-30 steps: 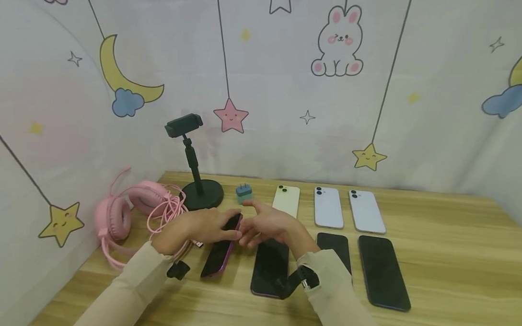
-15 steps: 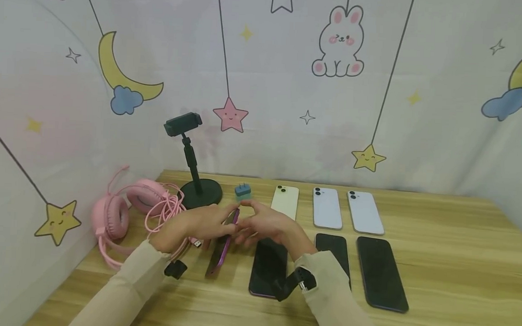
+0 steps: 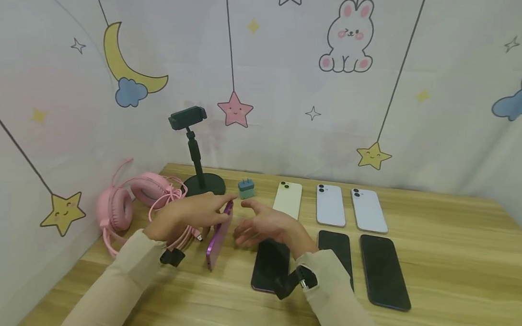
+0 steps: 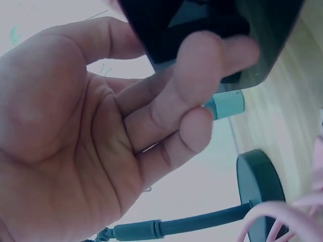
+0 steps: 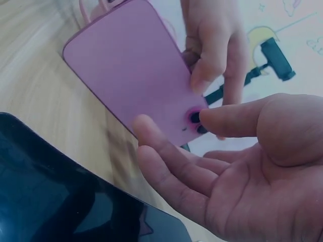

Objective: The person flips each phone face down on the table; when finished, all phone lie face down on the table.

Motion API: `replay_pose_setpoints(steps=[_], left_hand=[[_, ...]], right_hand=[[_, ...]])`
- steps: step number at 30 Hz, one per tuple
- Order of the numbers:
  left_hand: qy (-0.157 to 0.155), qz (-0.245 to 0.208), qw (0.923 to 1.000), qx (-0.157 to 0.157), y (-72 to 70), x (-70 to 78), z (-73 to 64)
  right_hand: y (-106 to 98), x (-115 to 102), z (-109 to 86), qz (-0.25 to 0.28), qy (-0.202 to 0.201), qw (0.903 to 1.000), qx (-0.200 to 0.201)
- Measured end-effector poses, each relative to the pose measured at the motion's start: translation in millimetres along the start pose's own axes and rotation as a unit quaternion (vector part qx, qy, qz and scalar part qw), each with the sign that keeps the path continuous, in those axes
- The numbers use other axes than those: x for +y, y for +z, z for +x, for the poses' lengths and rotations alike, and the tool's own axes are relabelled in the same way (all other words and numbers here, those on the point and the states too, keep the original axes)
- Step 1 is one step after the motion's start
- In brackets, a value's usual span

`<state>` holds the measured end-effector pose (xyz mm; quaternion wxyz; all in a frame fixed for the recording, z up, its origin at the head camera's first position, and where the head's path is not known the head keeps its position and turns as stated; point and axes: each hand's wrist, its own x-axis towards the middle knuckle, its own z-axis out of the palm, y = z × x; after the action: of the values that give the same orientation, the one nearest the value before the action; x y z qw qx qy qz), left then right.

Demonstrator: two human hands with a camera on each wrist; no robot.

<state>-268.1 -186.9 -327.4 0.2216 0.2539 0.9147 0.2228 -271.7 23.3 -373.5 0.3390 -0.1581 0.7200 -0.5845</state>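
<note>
My left hand [image 3: 194, 212] pinches a pink smartphone [image 3: 217, 243] near its upper edge. The phone stands tilted up on its side over the table. Its dark screen [image 4: 272, 20] faces the left palm, with fingertips in front of it. In the right wrist view the pink back [image 5: 121, 65] and two camera lenses show beside the left thumb. My right hand [image 3: 269, 225] is just right of the phone, fingers loosely spread and holding nothing; its fingertips overlap the phone's lower edge in the right wrist view. A dark-screened phone [image 3: 270, 269] lies face up beneath the right hand.
Pink headphones [image 3: 117, 208] with a bundled cable lie at left, near a dark phone stand [image 3: 203, 182]. A blue-green charger [image 3: 246, 189] sits at the back. A pale yellow phone [image 3: 288, 200], two white phones [image 3: 330, 206] and two more dark-screened phones [image 3: 384, 273] are at right.
The pink phone has gone from lying screen up to being raised on its side, its back turning toward the right. My left hand has drawn slightly left and up with it, away from the right hand.
</note>
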Motion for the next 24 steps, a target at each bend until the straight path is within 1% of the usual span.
replay_pose_setpoints(steps=[5, 8, 12, 14, 17, 21, 24], left_hand=[[-0.006, 0.032, 0.9994, 0.006, -5.6, -2.2, -5.7], [-0.011, 0.039, 0.9992, 0.005, -7.4, -2.5, -8.3], [-0.008, 0.040, 0.9992, -0.001, -8.2, -1.7, -9.3], [-0.006, 0.046, 0.9989, -0.003, -8.4, -1.5, -9.3], [-0.012, 0.057, 0.9983, -0.004, -9.2, -1.2, -9.5], [-0.023, 0.050, 0.9984, -0.011, -10.1, -1.2, -10.4], [-0.022, 0.038, 0.9989, -0.017, -9.8, -1.7, -10.2]], right_hand=[[4.6, 0.0, 0.0, -0.008, 0.016, 0.9998, -0.005], [6.4, 0.3, 0.3, -0.011, 0.019, 0.9997, -0.005], [6.6, 1.0, 0.5, -0.013, 0.019, 0.9997, -0.005], [6.3, 1.1, 0.4, -0.015, 0.018, 0.9997, -0.005], [6.2, 0.7, 0.0, -0.019, 0.014, 0.9997, -0.007], [6.6, 0.9, 0.7, -0.021, 0.009, 0.9997, -0.009], [7.1, 2.1, 2.0, -0.020, 0.010, 0.9997, -0.010]])
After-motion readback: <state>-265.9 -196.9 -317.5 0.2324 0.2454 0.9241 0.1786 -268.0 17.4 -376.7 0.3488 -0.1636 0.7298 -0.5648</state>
